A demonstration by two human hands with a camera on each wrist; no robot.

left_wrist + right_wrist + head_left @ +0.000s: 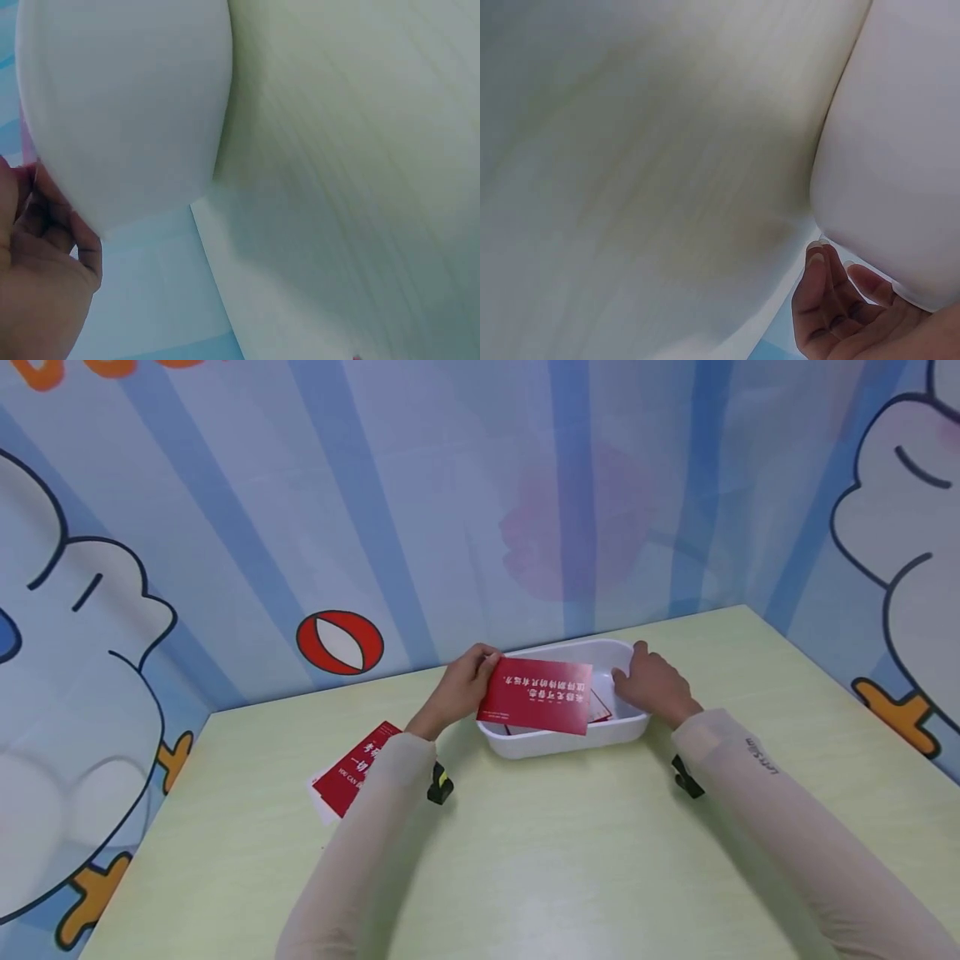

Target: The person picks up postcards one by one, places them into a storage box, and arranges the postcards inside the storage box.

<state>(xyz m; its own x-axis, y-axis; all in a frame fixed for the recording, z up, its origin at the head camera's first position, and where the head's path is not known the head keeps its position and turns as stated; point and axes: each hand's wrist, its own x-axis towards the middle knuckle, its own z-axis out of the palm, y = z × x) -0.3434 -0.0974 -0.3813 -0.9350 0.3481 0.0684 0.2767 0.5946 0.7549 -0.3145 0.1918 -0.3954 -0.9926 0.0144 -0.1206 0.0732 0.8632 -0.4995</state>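
A white plastic basin [562,744] stands near the back of the table. In the head view, my left hand [459,689] pinches a red card [536,695] with white printing by its left end, holding it over the basin. Beneath it, part of another red-and-white card [597,708] shows inside. My right hand [657,685] grips the basin's right end, thumb inside the rim. In the left wrist view, the left hand [45,277] has curled fingers beside the basin wall [135,97]. The right wrist view shows the right hand's [855,315] curled fingers outside the basin's end [892,150].
Red cards [348,777] with a white edge showing beneath lie on the pale table [555,860], partly behind the left sleeve [367,852]. A blue striped cartoon backdrop [450,527] rises directly behind the table's back edge.
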